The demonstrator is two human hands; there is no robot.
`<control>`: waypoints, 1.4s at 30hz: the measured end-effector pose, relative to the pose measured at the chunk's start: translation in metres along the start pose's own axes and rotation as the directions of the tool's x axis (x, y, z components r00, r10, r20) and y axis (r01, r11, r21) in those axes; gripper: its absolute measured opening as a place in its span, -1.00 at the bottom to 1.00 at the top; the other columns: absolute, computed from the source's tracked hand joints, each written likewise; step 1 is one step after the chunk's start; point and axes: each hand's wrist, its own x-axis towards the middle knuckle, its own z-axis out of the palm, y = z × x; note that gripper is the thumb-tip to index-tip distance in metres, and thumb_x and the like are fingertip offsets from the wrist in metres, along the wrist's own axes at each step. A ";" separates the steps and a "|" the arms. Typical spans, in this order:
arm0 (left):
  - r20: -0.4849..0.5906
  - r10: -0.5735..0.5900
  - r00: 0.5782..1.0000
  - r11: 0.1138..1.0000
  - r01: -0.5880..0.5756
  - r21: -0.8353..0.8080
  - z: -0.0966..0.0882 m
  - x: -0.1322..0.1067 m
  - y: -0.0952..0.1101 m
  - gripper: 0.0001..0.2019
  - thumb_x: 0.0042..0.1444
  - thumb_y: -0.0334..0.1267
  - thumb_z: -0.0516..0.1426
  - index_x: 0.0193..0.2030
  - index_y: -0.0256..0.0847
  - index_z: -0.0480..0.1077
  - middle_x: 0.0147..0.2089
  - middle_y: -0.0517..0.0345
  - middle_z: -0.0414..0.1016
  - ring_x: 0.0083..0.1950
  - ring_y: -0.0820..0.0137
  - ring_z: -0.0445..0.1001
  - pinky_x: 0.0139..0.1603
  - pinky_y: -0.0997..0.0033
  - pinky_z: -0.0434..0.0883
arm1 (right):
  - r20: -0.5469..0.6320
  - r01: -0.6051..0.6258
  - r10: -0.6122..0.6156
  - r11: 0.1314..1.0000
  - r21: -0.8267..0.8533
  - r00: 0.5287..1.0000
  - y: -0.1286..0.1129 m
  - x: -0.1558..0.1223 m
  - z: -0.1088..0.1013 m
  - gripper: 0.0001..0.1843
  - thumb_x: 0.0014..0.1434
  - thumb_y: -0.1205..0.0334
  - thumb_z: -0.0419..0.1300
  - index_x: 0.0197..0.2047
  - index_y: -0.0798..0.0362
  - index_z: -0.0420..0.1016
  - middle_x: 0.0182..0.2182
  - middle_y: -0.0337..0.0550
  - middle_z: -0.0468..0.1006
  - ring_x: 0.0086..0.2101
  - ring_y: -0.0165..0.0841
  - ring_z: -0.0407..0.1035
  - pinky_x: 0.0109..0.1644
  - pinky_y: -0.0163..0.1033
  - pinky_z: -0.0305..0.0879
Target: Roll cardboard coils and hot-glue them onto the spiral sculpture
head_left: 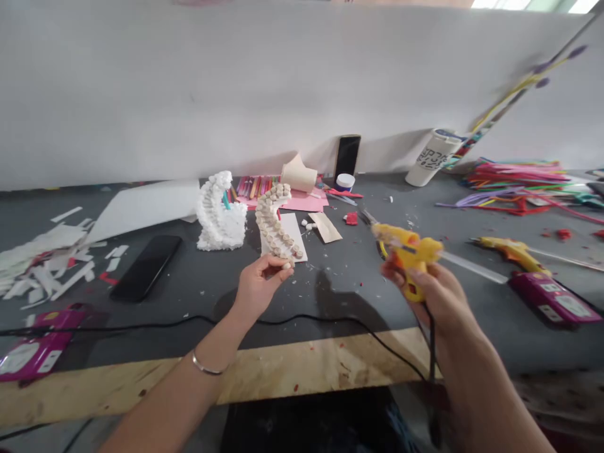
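Left hand (pixel 258 283): fingers pinched closed on the studded model (pixel 270 220) at its near end.
Right hand (pixel 436 292): fingers wrapped around the yellow glue gun (pixel 408 246), nozzle toward the far edge of the table (pixel 358 365).
Studded model: between the table's near and far edges.
White model (pixel 219 217): beside it, toward the left edge.

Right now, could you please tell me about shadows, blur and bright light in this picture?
Head view: bright light at the upper-right window; a soft shadow on the table between the left hand and right hand; faint shade on the wall beside the cup; the glue gun looks slightly blurred.
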 end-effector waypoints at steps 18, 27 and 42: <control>-0.107 0.093 0.990 0.964 -0.062 0.257 -0.015 -0.002 -0.001 -0.89 0.09 -0.22 0.26 -0.30 -0.19 0.47 -0.33 0.16 0.60 -0.35 0.44 0.55 -0.24 0.45 0.50 | 0.518 -0.106 0.027 0.987 0.123 0.855 0.004 -0.007 0.096 -0.49 0.27 -0.20 0.01 -0.09 0.09 0.45 -0.50 -0.20 0.41 -0.54 -0.37 0.34 -0.43 -0.24 0.35; -0.036 0.147 0.989 0.940 -0.128 0.316 -0.012 -0.005 0.008 -0.92 0.11 -0.24 0.24 -0.32 -0.18 0.46 -0.38 0.20 0.59 -0.37 0.44 0.55 -0.33 0.51 0.47 | 0.500 -0.053 0.075 0.997 -0.058 0.863 0.004 -0.013 0.100 -0.41 0.18 -0.32 0.04 -0.27 0.11 0.46 -0.56 -0.20 0.36 -0.59 -0.40 0.26 -0.50 -0.26 0.25; 0.002 0.226 0.974 0.902 -0.210 0.376 -0.014 -0.005 0.004 -0.88 0.16 -0.20 0.22 -0.29 -0.20 0.47 -0.34 0.15 0.60 -0.35 0.43 0.56 -0.32 0.49 0.46 | 0.412 0.009 0.055 0.988 -0.152 0.910 -0.002 -0.011 0.103 -0.64 0.18 -0.10 0.10 -0.38 0.04 0.37 -0.69 -0.31 0.27 -0.65 -0.41 0.17 -0.53 -0.26 0.15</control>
